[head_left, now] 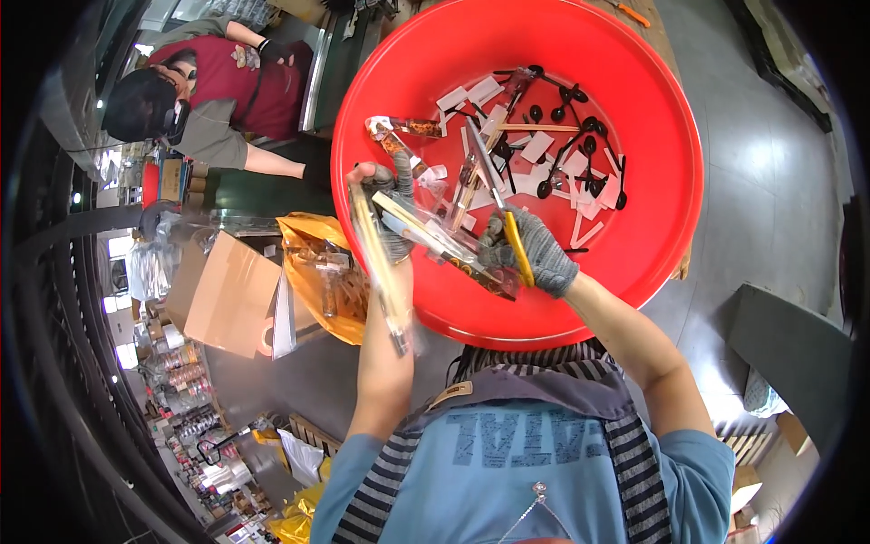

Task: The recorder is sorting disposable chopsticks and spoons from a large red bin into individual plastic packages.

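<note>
My left hand (396, 195), in a grey glove with bare fingertips, grips several clear-wrapped cutlery packets. One cutlery packet (435, 238) slants across toward my right hand; another wrapped bundle with pale sticks (384, 272) hangs down over my left forearm, blurred. My right hand (542, 252), also gloved in grey, is closed around yellow-handled scissors (517, 247), their blades pointing up and left over the tub. Its fingers touch the packet's lower end. Below both hands is a large red tub (634, 272). Inside lie black spoons (589, 143), white paper pieces (538, 146), wooden sticks and wrapped packets.
Left of the tub stand an orange-yellow bag (317, 238) with clear packets in it and an open cardboard box (231, 295). A co-worker (240, 86) in a dark red apron is at the upper left. An orange-handled tool (633, 14) lies beyond the tub.
</note>
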{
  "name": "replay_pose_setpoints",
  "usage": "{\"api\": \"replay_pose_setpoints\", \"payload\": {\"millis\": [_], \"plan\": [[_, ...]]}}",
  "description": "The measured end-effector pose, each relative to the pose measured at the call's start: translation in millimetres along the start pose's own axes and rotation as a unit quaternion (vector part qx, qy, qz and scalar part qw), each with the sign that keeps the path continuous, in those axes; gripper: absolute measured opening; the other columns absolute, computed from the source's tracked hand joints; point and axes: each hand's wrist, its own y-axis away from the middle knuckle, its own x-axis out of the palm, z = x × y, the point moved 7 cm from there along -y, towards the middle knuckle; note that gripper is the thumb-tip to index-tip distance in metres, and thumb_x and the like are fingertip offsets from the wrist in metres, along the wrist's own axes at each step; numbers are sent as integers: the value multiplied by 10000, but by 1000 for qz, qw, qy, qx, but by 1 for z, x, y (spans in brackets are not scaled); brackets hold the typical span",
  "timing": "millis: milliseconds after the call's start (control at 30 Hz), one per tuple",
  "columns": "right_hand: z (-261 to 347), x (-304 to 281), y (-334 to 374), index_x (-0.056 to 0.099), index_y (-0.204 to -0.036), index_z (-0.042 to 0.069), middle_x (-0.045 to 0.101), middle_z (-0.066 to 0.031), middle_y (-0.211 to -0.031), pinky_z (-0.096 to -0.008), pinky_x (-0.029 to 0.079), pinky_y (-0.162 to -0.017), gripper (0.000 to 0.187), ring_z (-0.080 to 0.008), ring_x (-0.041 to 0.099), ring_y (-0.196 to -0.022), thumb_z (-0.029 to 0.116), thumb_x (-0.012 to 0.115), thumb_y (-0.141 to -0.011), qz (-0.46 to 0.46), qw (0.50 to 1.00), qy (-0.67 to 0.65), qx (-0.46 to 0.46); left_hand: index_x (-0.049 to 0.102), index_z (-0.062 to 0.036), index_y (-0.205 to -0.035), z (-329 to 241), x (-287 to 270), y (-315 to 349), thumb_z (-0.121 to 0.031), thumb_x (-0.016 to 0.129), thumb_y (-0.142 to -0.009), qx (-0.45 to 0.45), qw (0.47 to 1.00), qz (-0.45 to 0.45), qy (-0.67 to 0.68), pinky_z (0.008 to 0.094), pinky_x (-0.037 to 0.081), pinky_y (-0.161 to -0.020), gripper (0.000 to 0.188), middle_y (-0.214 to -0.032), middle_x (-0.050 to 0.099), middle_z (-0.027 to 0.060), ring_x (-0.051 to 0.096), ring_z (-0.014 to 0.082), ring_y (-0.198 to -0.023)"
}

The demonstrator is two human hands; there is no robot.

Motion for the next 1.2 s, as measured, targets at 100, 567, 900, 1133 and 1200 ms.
{"api": "replay_pose_setpoints", "payload": {"millis": [100,567,900,1133,1200], "plan": [[1,-2,12,460,-846,50,565,-40,-789,-252,477,-696,300,-118,559,-730,-65,659,-653,3,994,-92,56,577,-25,-774,4,4,4,-78,383,-872,-35,986,17,159,458,157,-1079,224,-866,649,10,572,204,-1015],[-12,-11,20,485,-825,74,586,-62,-747,-217,380,-459,187,-106,520,-579,115,658,-769,-35,989,-77,119,628,-56,-960,-24,24,8,-145,391,-900,22,990,86,107,445,52,-1105,260,-1041,629,0,466,161,-1157],[2,-25,33,481,-878,65,584,-43,-802,-198,372,-510,274,-74,510,-642,149,690,-722,-26,996,-61,54,649,-17,-822,-51,25,11,18,514,-774,135,968,19,210,463,191,-1074,147,-880,659,-17,550,169,-1025],[-4,-46,40,464,-854,94,608,-98,-834,-173,387,-482,269,-92,559,-658,155,698,-738,-82,991,-80,64,444,-84,-748,-197,24,37,-163,500,-806,333,879,49,-337,356,433,-773,113,-722,492,33,502,138,-706],[-6,-64,44,454,-852,97,611,-110,-826,-169,392,-457,214,-108,581,-657,123,649,-766,-108,988,-90,61,489,-58,-862,-262,36,83,-241,485,-830,446,689,-276,-501,287,473,-695,186,-832,503,44,506,127,-749]]}}
